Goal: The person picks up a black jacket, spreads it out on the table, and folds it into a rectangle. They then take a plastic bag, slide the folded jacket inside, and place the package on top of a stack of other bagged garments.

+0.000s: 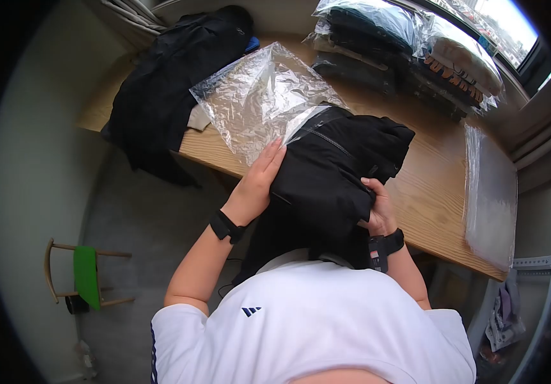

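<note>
A black jacket (326, 173) with a zipper lies partly folded over the table's front edge, its lower part hanging toward my body. My left hand (261, 178) rests flat along the jacket's left side, fingers stretched out, the fingertips by the edge of a clear plastic bag (243, 105). That bag lies spread and crinkled, and its right end meets the jacket's top. On the other side, my right hand (381, 208) grips the jacket's right edge, thumb on top and the other fingers partly hidden beneath the cloth.
More dark clothing (173, 83) is heaped at the wooden table's (432, 192) left end, hanging over its edge. Bagged folded garments (371, 45) are stacked at the back by the window. Flat clear bags (489, 198) lie at the right end. A green-seated chair (86, 277) stands lower left.
</note>
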Action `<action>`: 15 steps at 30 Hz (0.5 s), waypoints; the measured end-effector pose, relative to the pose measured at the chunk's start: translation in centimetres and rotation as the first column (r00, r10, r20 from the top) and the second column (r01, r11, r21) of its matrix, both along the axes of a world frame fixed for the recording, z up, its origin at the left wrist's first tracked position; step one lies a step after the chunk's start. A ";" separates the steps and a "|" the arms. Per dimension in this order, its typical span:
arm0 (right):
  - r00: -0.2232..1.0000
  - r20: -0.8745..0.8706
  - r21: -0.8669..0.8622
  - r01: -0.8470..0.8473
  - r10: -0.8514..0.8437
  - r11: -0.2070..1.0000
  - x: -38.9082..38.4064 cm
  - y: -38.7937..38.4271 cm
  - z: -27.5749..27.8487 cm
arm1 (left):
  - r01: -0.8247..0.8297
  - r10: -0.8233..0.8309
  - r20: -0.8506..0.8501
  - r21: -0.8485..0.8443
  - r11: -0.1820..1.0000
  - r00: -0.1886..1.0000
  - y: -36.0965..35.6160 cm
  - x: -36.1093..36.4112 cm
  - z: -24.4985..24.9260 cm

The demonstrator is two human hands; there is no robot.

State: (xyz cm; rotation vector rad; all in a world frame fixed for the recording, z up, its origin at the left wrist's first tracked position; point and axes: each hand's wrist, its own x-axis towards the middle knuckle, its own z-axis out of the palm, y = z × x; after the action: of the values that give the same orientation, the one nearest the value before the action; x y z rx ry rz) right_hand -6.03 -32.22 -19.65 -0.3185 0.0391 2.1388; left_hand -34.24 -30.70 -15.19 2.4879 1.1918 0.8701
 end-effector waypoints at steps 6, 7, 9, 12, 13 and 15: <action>0.941 0.316 -0.050 0.141 -0.119 0.989 -1.5 -0.7 1.2 | -0.338 0.326 0.104 0.133 0.932 0.940 -0.3 0.3 -2.2; 0.940 0.324 -0.053 0.133 -0.109 0.990 -1.6 -0.8 1.3 | -0.509 0.494 0.127 0.143 0.849 0.860 -0.5 0.3 -2.7; 0.863 0.487 -0.078 0.194 -0.132 0.978 -1.5 -1.0 1.5 | -0.589 0.570 0.149 0.156 0.793 0.808 -0.3 0.0 -3.5; 0.806 0.588 -0.104 0.168 -0.075 0.980 -1.1 -1.2 2.0 | -0.631 0.628 0.133 -0.025 0.776 0.767 -0.6 -0.5 -3.9; 0.803 0.592 -0.109 0.163 -0.068 0.981 -0.9 -1.1 1.8 | -0.616 0.624 0.146 -0.098 0.781 0.768 -0.5 -0.7 -3.8; 0.876 0.481 -0.171 0.120 -0.023 0.978 -0.6 -0.9 1.0 | -0.600 0.623 0.162 -0.174 0.781 0.765 -0.5 -0.8 -3.7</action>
State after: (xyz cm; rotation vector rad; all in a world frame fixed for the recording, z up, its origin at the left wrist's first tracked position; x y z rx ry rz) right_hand -6.63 -33.10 -18.66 -0.9420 -0.0240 1.9306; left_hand -34.99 -31.19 -18.90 1.8472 1.9552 1.1397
